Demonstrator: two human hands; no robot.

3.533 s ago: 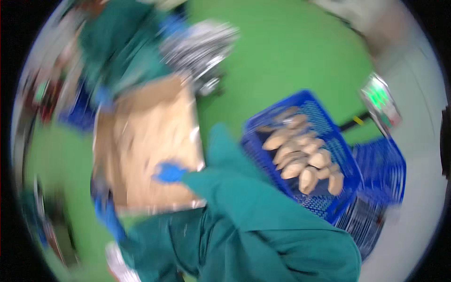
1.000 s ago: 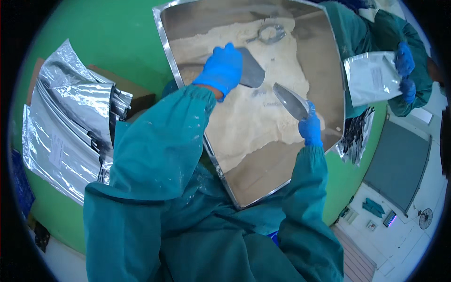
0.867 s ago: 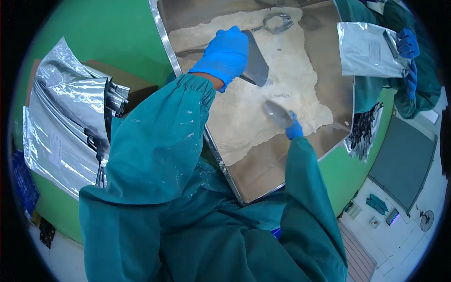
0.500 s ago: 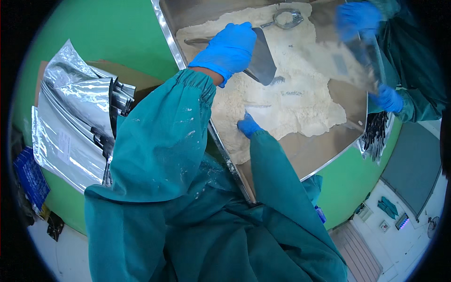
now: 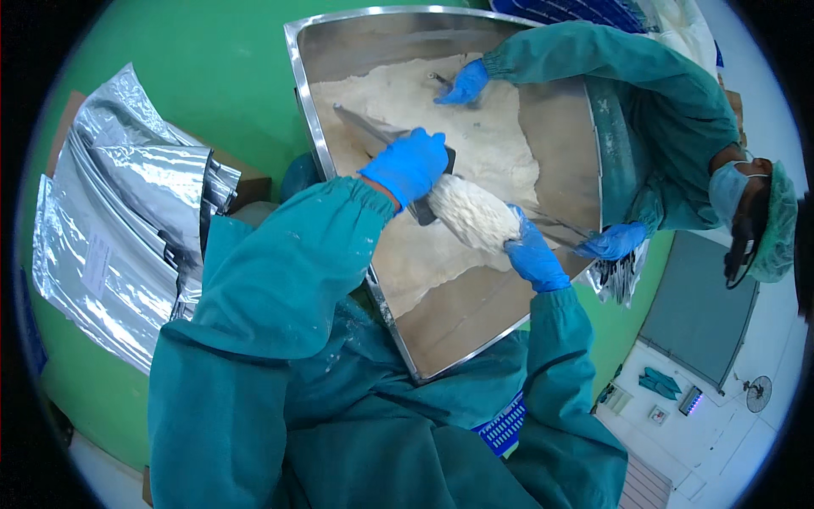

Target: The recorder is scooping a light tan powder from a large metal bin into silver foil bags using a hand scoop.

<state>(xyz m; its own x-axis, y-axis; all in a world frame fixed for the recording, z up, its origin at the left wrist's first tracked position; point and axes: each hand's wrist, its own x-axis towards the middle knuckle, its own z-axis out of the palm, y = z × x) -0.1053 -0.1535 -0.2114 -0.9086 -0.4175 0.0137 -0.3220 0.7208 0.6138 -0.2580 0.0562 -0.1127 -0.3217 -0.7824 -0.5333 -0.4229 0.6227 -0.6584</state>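
My left hand (image 5: 409, 168), in a blue glove, is closed round a metal scoop (image 5: 373, 129) whose handle points to the far left. White powder (image 5: 471, 212) is heaped on the scoop, hiding most of its blade. At the heap's right end my right hand (image 5: 536, 250), also gloved in blue, curls its fingers round the front of the load. Both hands are above a large metal tray (image 5: 475, 331) holding a wide layer of pale powder (image 5: 390, 93).
Across the tray, a co-worker's gloved hand (image 5: 466, 83) reaches into the powder. The person's other hand (image 5: 615, 242) grips a thin shiny thing by the tray's right edge. Silver foil bags (image 5: 110, 229) lie stacked at left. A blue patterned item (image 5: 504, 424) shows below the tray.
The scoop has come up with powder heaped on it. My right hand has moved right, from the powder to the scoop's front. The co-worker's hands have shifted, one into the powder.
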